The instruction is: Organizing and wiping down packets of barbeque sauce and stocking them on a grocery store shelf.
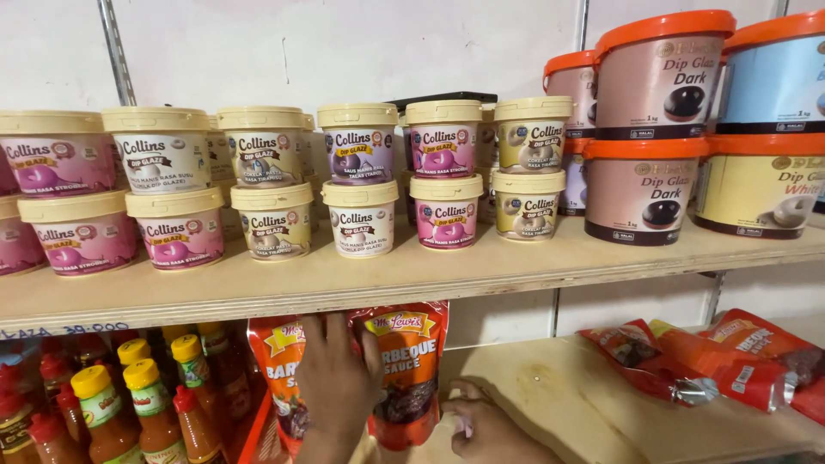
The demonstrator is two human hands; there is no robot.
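Bright even light, sharp, dim lower shelf

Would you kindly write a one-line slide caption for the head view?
Left hand steadies upright red-orange sauce pouches on the lower wooden shelf; right hand rests beside them.

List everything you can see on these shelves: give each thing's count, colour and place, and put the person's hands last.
Small tubs: about a dozen at the front, cream lids, stacked two high, upper shelf left and middle.
Large tubs: at least five, orange lids, stacked upper shelf right.
Upper shelf: one, pale wood.
Bottles: several, yellow and red caps, lower left.
Standing pouches: two, orange-red, lower middle.
Lying pouches: several, red, lower shelf right.
Left hand: on the standing pouches.
Right hand: low by the right pouch's base.
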